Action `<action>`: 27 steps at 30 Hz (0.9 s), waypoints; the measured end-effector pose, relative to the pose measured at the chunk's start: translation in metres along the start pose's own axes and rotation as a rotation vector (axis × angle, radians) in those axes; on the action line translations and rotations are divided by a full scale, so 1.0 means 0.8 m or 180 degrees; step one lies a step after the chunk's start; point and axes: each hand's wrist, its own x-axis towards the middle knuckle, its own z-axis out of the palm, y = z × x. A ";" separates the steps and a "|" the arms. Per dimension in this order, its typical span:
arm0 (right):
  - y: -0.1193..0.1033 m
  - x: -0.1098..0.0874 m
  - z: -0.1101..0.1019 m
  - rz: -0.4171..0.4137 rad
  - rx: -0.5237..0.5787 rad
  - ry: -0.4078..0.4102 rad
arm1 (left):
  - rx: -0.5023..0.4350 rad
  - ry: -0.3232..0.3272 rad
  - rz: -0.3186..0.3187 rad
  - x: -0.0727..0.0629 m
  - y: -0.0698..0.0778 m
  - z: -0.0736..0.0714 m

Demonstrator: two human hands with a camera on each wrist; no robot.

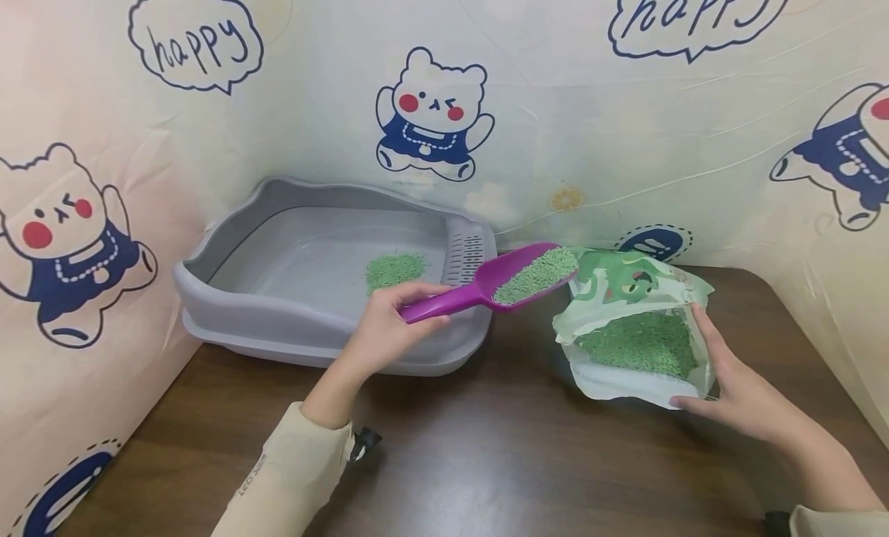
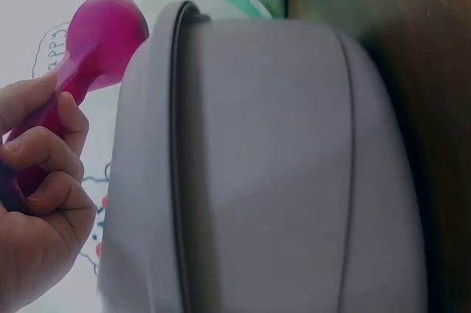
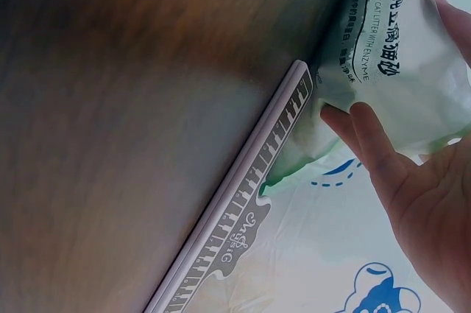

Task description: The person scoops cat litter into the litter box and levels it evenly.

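My left hand [image 1: 389, 321] grips the handle of a purple scoop [image 1: 451, 299], which carries a heap of green pellet cat litter [image 1: 538, 275]. The scoop is held above the right end of a grey litter box [image 1: 333, 332], its tip close to the bag. A small pile of green litter [image 1: 396, 271] lies on the box's floor. My right hand [image 1: 750, 398] holds the right side of an open cat litter bag [image 1: 611, 386], with green pellets showing in its mouth. In the right wrist view, fingers press against the printed bag [image 3: 397, 40].
A dark brown wooden table [image 1: 528, 460] lies under everything. Pale cloth with cartoon bears [image 1: 434, 120] hangs close behind and at both sides. A strip printed with piano keys [image 3: 235, 217] lies beside the bag in the right wrist view. Slots [image 1: 465, 255] mark the box's right ledge.
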 end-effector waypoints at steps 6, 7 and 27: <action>0.001 -0.001 0.001 0.0015 0.0013 -0.0002 | 0.0122 0.0077 -0.0049 -0.002 -0.001 -0.021; 0.001 -0.001 0.001 0.0013 0.0014 -0.0004 | 0.0149 0.0099 -0.0055 -0.003 -0.002 -0.024; 0.002 0.000 0.000 0.0017 0.0003 -0.0017 | 0.0459 0.0558 -0.0053 -0.016 -0.018 -0.085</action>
